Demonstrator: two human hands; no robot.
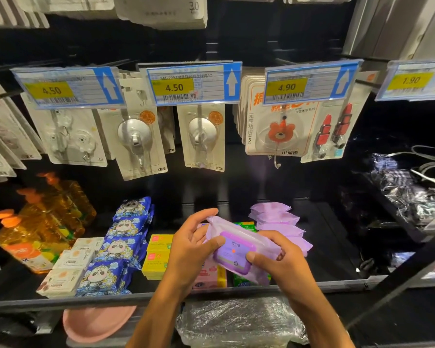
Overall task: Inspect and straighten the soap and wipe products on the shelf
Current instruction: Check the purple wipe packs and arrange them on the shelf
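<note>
Purple plastic wraps the wipe pack [236, 247] that the person holds with both hands just above the front of the shelf [60, 301]. The pack is tilted, its darker purple lid facing up toward the camera. The left hand [190, 249] clasps the pack's upper left end, thumb pressed on the lid's edge and fingers curled behind the wrapper. The right hand [285, 266] grips the lower right end, thumb on the lid's corner and fingers tucked beneath.

Just behind the held pack, a row of matching purple wipe packs [276, 221] stands on the shelf, leaning back one against another. A green pack [244, 226] shows between the hands and that row, and a pink pack [206, 275] lies below the left wrist. To the left sit yellow soap boxes [157, 254], then a row of blue panda-print packs [118, 243], white soap boxes [69, 268] and orange bottles [43, 222] with orange caps. Above, carded hooks [136, 141] hang behind yellow price tags [173, 87].
</note>
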